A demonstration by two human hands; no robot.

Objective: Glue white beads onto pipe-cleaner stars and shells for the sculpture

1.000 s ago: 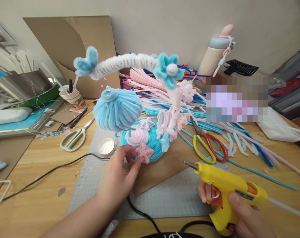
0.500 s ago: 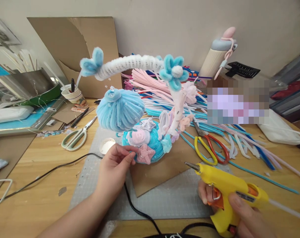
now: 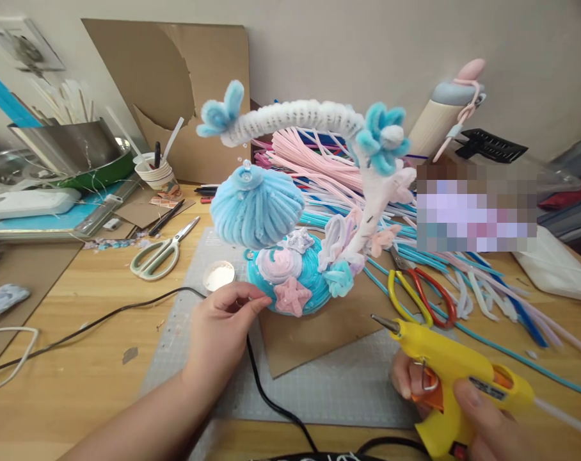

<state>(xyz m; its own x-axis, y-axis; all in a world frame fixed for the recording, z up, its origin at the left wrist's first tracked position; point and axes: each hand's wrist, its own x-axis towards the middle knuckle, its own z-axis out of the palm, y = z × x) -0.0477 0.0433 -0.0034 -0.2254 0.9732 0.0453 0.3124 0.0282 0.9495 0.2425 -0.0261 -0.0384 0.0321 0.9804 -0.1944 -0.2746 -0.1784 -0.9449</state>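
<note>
Pale wall (image 3: 329, 45) behind a wooden counter (image 3: 98, 339), as an onlooker in the room sees them. Against the wall, far left, leans a torn cardboard panel (image 3: 218, 96); a heap of pink, white and blue fuzzy stems (image 3: 314, 153) spreads across the far middle. Nearer lies a grey gridded mat (image 3: 348, 397), bearing a brown cardboard sheet (image 3: 295, 346). At centre stands the fuzzy-stem ornament (image 3: 290, 211): a white arch (image 3: 304, 118), a turquoise base (image 3: 319, 289) and, beneath the arch's left end, a light-blue shell (image 3: 256, 208). At near right, the right hand (image 3: 487, 410) is wrapped around a yellow glue gun (image 3: 453, 355), nozzle toward the far left. The left hand (image 3: 218, 333) has thumb and fingertips pressed together at the base's left edge; whether they pinch anything small, I cannot tell. Pale-handled scissors (image 3: 170, 242) lie left of the mat. A round dish (image 3: 206, 282) sits left of the base. Just beside the left fingertips, a pink star (image 3: 294, 296) rests against the base's near side. Clear beads (image 3: 247, 164) top the shell.
</note>
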